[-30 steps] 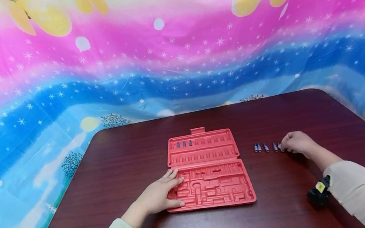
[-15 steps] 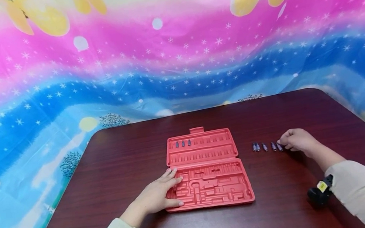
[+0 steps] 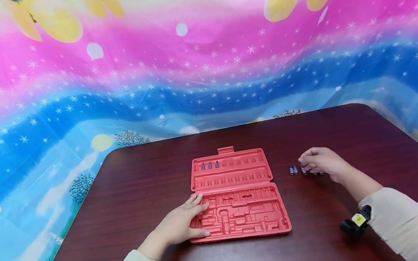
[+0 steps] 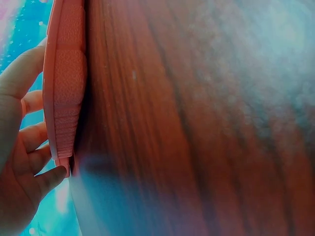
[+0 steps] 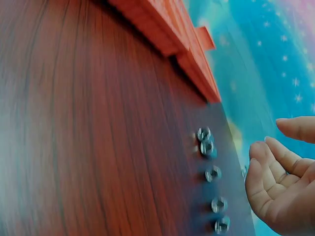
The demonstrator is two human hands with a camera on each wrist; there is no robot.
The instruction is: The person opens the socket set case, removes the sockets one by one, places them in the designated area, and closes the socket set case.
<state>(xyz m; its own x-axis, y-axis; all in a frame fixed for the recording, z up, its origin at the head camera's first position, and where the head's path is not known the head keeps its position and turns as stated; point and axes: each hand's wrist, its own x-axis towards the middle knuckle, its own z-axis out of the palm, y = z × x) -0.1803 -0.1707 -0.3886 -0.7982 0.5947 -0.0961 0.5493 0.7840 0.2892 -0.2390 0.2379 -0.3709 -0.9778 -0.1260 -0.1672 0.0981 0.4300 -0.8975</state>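
Right hand (image 3: 321,164): fingers are bending loosely, thumb and fingertips staying apart, with nothing visibly gripped; they are hovering near the middle of the row of bits (image 5: 213,173), and contact with the middle one cannot be told from the head view. Change: half a second ago the fingertips were working at the row's right end; now they are sitting further left, partly hiding the two right-hand bits. Judged meaning: attention is shifting from the end bit to the middle one, while no bit is leaving the row. Five bits are lying on the tabletop (image 3: 142,188) right of the case (image 3: 237,221), the leftmost two close together, hollow ends facing the right wrist camera. Left hand (image 3: 180,220): fingers are spreading and resting over the case's left edge, not clenching, probably steadying it. The case is lying open, its lid (image 3: 237,177) on the far side and holding three bits at the left of its upper row, that count remaining unchanged. Patterned cloth (image 3: 201,54) is hanging behind.
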